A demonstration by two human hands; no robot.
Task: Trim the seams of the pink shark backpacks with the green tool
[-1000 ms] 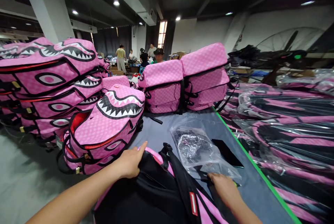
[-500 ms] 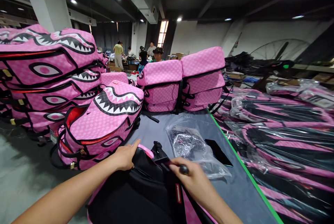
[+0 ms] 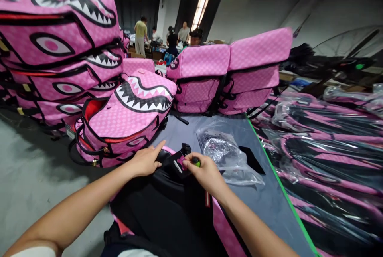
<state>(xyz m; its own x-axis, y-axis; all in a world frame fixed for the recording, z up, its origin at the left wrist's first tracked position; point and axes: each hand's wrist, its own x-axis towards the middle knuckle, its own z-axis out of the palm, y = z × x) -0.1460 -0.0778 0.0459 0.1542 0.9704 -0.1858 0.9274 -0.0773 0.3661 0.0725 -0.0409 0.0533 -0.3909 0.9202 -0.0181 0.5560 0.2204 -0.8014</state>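
A backpack [image 3: 176,217] lies on the table before me, its black back panel facing up and pink at its edges. My left hand [image 3: 146,160] rests at its top edge, index finger stretched out and thumb apart, holding nothing. With pinched fingers my right hand [image 3: 203,169] holds a black hang tag [image 3: 178,165], which has a pink shape and white print. A short green-and-black handle [image 3: 196,161] sticks out of the same hand; the tool's other end is hidden. Just beyond the tag is a black strap buckle [image 3: 186,148].
A pink shark-mouth backpack [image 3: 134,105] lies left of my hands, beside a tall backpack stack [image 3: 56,53]. Two pink backpacks [image 3: 200,77] stand behind. A clear plastic bag [image 3: 221,149] and a flat black object [image 3: 251,160] lie right. Wrapped backpacks [image 3: 335,157] lie beyond the green edge.
My view has tilted down and shifted left. The right hand now shows the printed face of the hang tag. My left hand stays at the backpack's top edge, its fingers more spread.
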